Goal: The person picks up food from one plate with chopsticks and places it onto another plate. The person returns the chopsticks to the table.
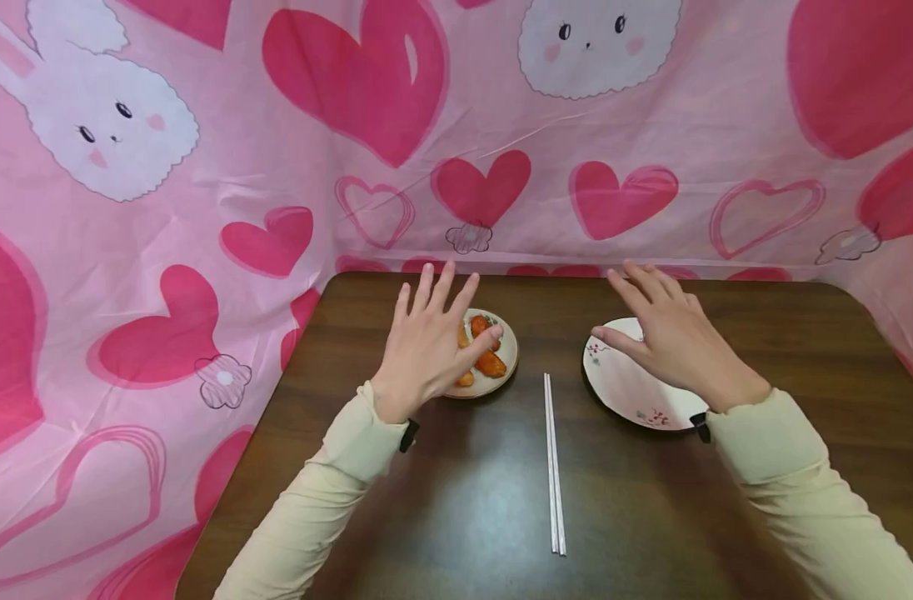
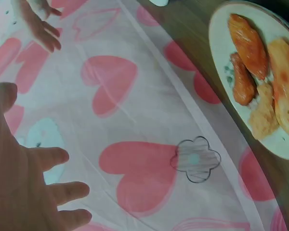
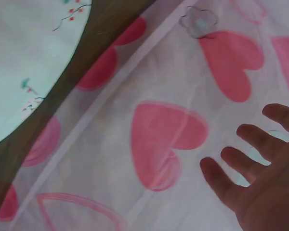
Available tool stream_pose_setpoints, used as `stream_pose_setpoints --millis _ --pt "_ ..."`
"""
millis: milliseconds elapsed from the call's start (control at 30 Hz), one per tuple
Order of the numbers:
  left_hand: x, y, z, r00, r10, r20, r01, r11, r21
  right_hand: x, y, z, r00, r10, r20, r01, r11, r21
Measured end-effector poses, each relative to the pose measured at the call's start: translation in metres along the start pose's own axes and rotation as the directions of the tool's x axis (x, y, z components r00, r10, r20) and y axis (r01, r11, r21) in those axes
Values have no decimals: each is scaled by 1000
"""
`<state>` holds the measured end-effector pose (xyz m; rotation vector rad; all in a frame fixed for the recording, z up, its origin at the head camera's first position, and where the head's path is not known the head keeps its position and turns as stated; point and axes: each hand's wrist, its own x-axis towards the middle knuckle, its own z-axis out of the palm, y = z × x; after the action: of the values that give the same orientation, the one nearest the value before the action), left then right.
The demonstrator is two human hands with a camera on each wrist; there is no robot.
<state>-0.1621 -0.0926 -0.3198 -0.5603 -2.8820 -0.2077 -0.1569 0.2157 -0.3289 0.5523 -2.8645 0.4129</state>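
Observation:
My left hand (image 1: 424,350) is held up with its fingers spread, overlapping the left side of a small plate (image 1: 506,367) in the head view. Browned pieces of chicken (image 2: 249,43) lie on that plate, among them a small drumstick (image 2: 243,82). Fingers spread and holding nothing, my right hand (image 1: 670,333) hovers over a larger white plate (image 1: 614,387) with a red floral pattern. Between the two plates, a pair of pale chopsticks (image 1: 552,467) lies lengthwise on the table.
The dark wooden table (image 1: 471,517) has its far edge close to a pink curtain (image 1: 546,192) printed with hearts and rabbits. The same cloth hangs along the left side and at the right.

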Motion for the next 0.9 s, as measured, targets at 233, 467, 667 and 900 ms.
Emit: stream_pose_setpoints --millis 233,467,667,900 --pt "-23 9 -8 992 -47 -119 2 937 -350 -13 -23 1 962 -210 -177 217 976 22" --pt "-50 10 -3 957 -267 -114 71 596 -800 -31 -38 19 883 -417 -215 435 899 43" --pt "-61 -11 33 868 -472 152 266 184 -946 -46 -50 51 861 -501 -88 507 860 62" --pt "-72 -38 97 701 -563 438 381 -224 -897 -67 -64 90 847 -523 98 513 851 109"
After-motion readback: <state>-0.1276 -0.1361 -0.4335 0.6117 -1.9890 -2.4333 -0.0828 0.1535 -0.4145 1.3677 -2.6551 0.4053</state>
